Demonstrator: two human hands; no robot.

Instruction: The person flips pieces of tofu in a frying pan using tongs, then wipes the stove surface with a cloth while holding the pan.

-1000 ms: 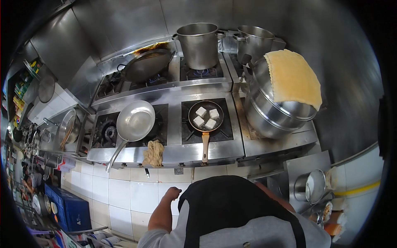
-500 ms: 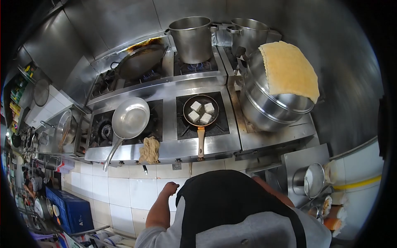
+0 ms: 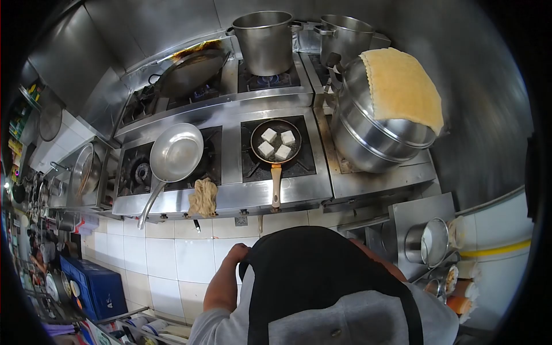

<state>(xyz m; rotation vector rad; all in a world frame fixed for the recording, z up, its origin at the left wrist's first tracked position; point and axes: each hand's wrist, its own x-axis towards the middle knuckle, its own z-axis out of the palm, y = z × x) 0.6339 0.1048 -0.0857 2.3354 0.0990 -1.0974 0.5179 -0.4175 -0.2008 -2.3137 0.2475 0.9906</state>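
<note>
My left hand [image 3: 238, 252] hangs low beside the black apron, over the tiled floor; its fingers are partly hidden against the apron. My right arm goes down on the other side of the apron, and the hand is hidden. In front of me a small frying pan [image 3: 276, 127] with several white cubes [image 3: 282, 152] sits on a burner, its handle toward me. To its left an empty steel pan [image 3: 177, 152] rests tilted on the stove, near a crumpled tan cloth [image 3: 203, 197] at the front edge.
Behind stand a dark wok [image 3: 192, 73] and two tall pots [image 3: 263, 43]. At right, a large steamer [image 3: 368, 129] carries a yellow cloth [image 3: 401, 86]. A blue crate [image 3: 95, 287] is on the floor at left. Steel containers [image 3: 427, 242] stand low at right.
The stove and pans appear higher and slightly further left in the view. My left hand has drawn in against the apron. The cubes stay in the pan.
</note>
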